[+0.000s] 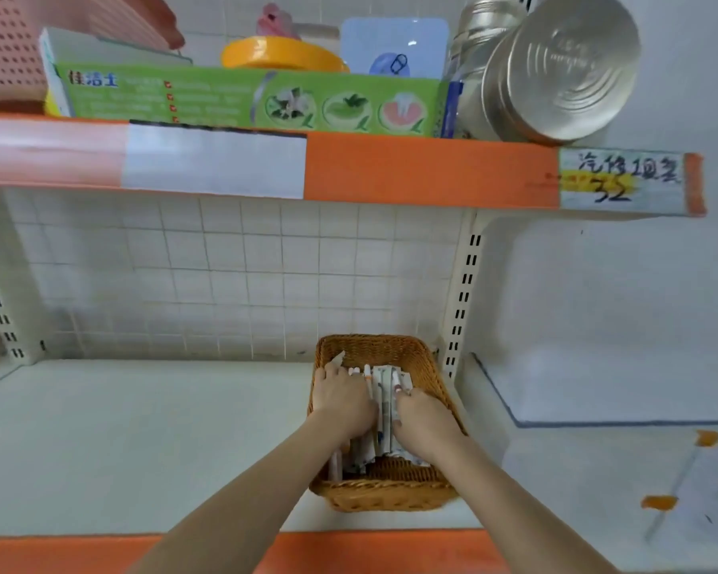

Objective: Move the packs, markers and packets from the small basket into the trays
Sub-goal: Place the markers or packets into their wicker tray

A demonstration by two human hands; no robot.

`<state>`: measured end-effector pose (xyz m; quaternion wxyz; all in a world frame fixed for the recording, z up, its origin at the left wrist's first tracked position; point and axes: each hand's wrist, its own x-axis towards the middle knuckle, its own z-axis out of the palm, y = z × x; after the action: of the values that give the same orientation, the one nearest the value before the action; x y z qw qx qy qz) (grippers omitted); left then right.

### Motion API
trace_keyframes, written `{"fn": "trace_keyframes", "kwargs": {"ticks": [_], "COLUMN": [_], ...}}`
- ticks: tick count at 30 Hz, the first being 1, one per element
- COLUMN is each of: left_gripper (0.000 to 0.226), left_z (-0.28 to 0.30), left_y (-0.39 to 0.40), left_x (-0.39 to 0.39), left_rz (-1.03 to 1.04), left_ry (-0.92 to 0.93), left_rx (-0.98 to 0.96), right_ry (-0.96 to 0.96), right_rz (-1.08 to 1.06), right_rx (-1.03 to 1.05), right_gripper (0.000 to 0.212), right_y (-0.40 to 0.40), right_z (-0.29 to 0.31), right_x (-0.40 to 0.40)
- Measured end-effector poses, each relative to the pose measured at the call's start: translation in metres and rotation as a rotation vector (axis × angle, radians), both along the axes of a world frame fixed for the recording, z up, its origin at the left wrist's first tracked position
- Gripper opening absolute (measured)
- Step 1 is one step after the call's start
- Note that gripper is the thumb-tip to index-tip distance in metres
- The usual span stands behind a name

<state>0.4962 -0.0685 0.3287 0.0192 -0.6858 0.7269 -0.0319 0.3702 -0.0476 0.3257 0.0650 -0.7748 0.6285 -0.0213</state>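
Both hands, left (pixel 340 401) and right (pixel 423 416), reaching into small basket (pixel 425 368) on shelf (pixel 142 441), closing around packets (pixel 384 401) and markers (pixel 367 381). Gathering step; lifting next, trays not visible.

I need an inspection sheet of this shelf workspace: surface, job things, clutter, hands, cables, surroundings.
Surface: pale lower shelf with orange front edge; bare to the left of the basket.
Job's things: wicker basket at the shelf's right end, holding markers and printed packets; no trays seen.
Clutter: nothing seen on the lower shelf.
Grippers: left hand and right hand both inside the basket, on the contents; grip hidden.
Cables: nothing seen.
Surroundings: tiled back wall; upper shelf with green box, yellow tape roll, metal tins, pink basket, handwritten price label.
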Motion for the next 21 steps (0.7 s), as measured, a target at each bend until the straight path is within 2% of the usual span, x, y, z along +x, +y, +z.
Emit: {"fn": "trace_keyframes", "kwargs": {"ticks": [5,10,13,18,21], "left_gripper": [0.044,0.036,0.036,0.034,0.034], "left_z": [-0.005,-0.0059,-0.0065,-0.0069,-0.0071], "left_y": [-0.0023,-0.0034,-0.0049,-0.0028,-0.0001], "left_x": [-0.002,0.0001,-0.0002,-0.0022,-0.0036], "left_rz": [-0.023,-0.05,-0.045,-0.066,-0.063], "left_ry": [0.107,0.183,0.21,0.289,0.295], "left_rx": [-0.068,-0.099,-0.122,-0.141,-0.131], "right_ry": [-0.014,-0.155,-0.226,-0.274,-0.275], "right_rz": [0.004,0.0,-0.038,-0.098,-0.09], "right_rx": [-0.016,0.024,-0.03,-0.129,-0.121], "right_gripper": [0.036,0.025,0.014,0.038,0.039], "right_y": [-0.0073,-0.0096,-0.0081,-0.0041,-0.0042], "right_z": [-0.0063,-0.0093,-0.0103,-0.0073,-0.0082], "right_x": [-0.0036,-0.004,-0.0043,-0.0024,-0.0026]}}
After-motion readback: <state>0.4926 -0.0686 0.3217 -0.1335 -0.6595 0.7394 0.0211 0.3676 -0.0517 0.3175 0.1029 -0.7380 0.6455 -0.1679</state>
